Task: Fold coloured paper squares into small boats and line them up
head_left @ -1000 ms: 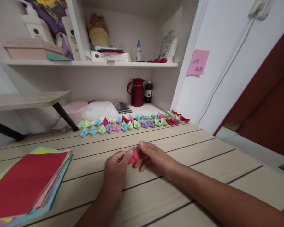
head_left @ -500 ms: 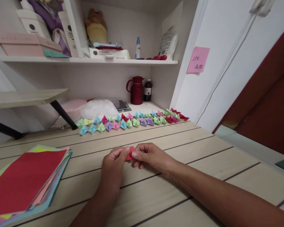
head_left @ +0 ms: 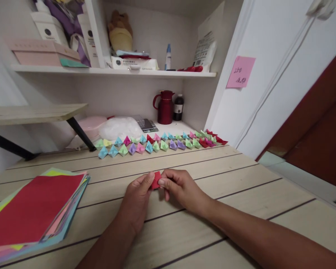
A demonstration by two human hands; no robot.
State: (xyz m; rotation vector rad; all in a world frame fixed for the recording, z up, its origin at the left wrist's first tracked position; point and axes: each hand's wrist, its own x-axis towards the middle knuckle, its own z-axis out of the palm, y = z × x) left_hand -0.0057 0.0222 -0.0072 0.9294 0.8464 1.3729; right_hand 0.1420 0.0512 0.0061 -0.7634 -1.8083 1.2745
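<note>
A small piece of folded red paper (head_left: 156, 180) is held up between both hands, over the middle of the wooden table. My left hand (head_left: 138, 194) pinches its left side, thumb on top. On the right side, my right hand (head_left: 182, 186) grips it between thumb and bent fingers. The fingertips cover part of the paper, so its full shape is hidden. Beyond the hands, two rows of small folded paper boats (head_left: 149, 147) in several colours line the table's far edge. To the left lies a stack of coloured paper sheets (head_left: 39, 205), red on top.
A raised wooden shelf on black legs (head_left: 80, 132) stands at the back left. Behind the boats are a clear plastic bag (head_left: 120, 128), a dark red jug (head_left: 165, 107) and a dark bottle (head_left: 178, 107). A white shelf (head_left: 156, 73) with assorted items runs above.
The red paper has turned slightly in my fingers, and the right fingers have shifted on it. The whole view has moved a little, with the background sliding right.
</note>
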